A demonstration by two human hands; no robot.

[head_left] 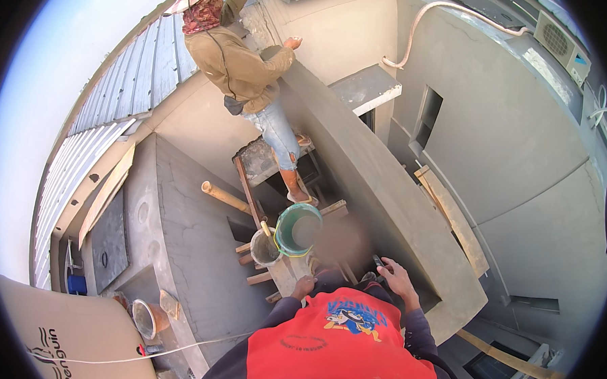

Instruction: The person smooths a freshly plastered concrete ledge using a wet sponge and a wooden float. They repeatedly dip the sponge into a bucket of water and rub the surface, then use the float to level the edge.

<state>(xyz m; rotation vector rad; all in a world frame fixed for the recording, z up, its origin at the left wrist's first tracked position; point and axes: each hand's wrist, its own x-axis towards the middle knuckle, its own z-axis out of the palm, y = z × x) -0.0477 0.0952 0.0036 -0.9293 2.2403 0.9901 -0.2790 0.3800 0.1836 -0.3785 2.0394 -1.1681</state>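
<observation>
My right hand (399,280) is closed around a small dark grey object (378,260) of a kind I cannot make out, close to the grey plastered ledge. My left hand (304,286) is low beside my leg with its fingers curled in; anything inside them is hidden. Ahead of it, a green bucket (295,228) with a yellowish handle and grey contents stands on a plank (284,277). A smaller grey bucket (266,247) is just left of the green one. A blurred patch covers the area between the green bucket and my right hand.
Beyond the buckets a co-worker (241,71) stands on the narrow staging, one hand at the wall. A bamboo pole (226,196) juts out at left. The plastered ledge (384,200) runs along the right. A thin white cord (195,346) crosses at lower left near a large beige tank (94,329).
</observation>
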